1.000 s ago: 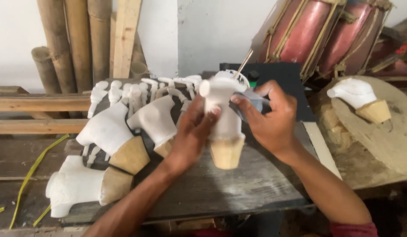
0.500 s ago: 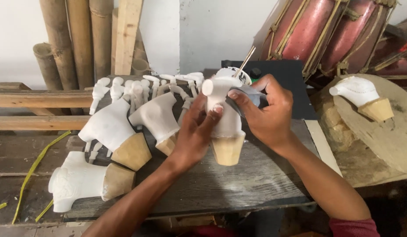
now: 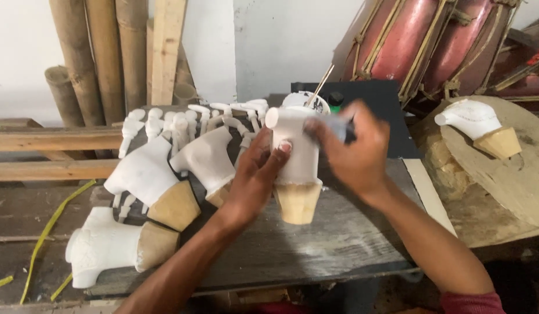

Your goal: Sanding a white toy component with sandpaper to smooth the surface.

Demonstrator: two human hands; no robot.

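My left hand (image 3: 255,180) grips a white-painted carved wooden figure (image 3: 294,157) with a bare wood conical base, holding it upright over the dark board (image 3: 333,244). My right hand (image 3: 351,154) presses a small grey piece, likely sandpaper (image 3: 339,127), against the figure's upper right side; it is blurred with motion. Three similar white figures lie to the left: one (image 3: 208,157) right beside my left hand, one (image 3: 147,177) further left, one (image 3: 109,247) near the board's front left corner.
Several small white carved limbs (image 3: 182,125) lie behind the figures. A white cup with a stick (image 3: 310,99) stands at the back. Another white figure (image 3: 476,122) rests on a round wooden slab (image 3: 513,180) at right. Red drums (image 3: 420,40) and bamboo poles (image 3: 101,52) lean on the wall.
My right hand has shifted along the figure's upper side with the grey piece, in a rubbing motion. The left hand keeps its grip; the figure stays in place.
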